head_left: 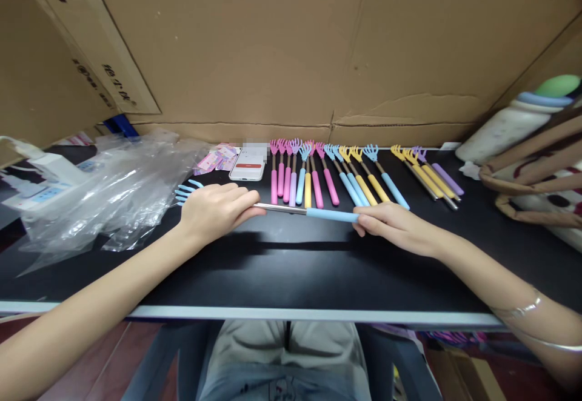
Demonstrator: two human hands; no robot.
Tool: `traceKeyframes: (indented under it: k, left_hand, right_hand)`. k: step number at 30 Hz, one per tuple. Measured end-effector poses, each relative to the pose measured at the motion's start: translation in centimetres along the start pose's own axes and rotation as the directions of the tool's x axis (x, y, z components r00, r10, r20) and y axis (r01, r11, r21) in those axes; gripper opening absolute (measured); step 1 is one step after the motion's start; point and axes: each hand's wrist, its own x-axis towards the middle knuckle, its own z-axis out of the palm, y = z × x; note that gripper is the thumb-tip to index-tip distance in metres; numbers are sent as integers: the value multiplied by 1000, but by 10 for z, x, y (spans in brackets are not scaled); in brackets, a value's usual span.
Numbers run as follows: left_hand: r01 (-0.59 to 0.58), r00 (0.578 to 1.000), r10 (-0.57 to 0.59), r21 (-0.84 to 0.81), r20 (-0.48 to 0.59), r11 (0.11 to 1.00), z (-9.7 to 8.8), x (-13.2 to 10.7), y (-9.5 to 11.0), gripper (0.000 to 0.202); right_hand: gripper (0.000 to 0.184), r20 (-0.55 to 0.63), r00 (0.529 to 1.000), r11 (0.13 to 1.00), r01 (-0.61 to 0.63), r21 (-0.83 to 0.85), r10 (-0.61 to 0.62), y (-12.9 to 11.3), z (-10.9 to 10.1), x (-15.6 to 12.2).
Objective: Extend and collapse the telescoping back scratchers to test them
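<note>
A light blue telescopic back scratcher (pixel 291 210) is stretched out level just above the black table (pixel 273 268). My left hand (pixel 218 207) is closed around its metal shaft near the blue claw head, which sticks out to the left. My right hand (pixel 391 222) pinches the end of its blue handle. Behind it lies a row of several collapsed back scratchers (pixel 354 174) in pink, purple, blue and yellow.
Crumpled clear plastic bags (pixel 109 195) lie at the left, with a white power strip (pixel 40 177) beyond them. A phone (pixel 248 165) and pink paper slips rest by the cardboard wall. A bottle (pixel 509 125) and a striped bag (pixel 541 177) sit at the right.
</note>
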Motion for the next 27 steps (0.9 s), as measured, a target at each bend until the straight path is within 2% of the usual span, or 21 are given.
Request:
traceKeyframes:
  k: [5,12,18,27]
  left_hand:
    - [11,999,-10,22,-33,1000,-1,2,0,38]
    - [80,997,-79,-66,12,995,2,2,2,31]
    - [117,993,-112,-149,38,982,3,4,5,26]
    - [145,986,-126,-195,109,970,3,3,6,23]
  right_hand:
    - [39,-19,1000,999,10,42,-9,1,3,0]
    - [34,-146,989,993,-12,-120,-5,3,2,2]
    - [28,-271,962,970,-46,-239,-21,1,2,1]
    - [27,-277,960,943,-64,-325,-30,-1,1,1]
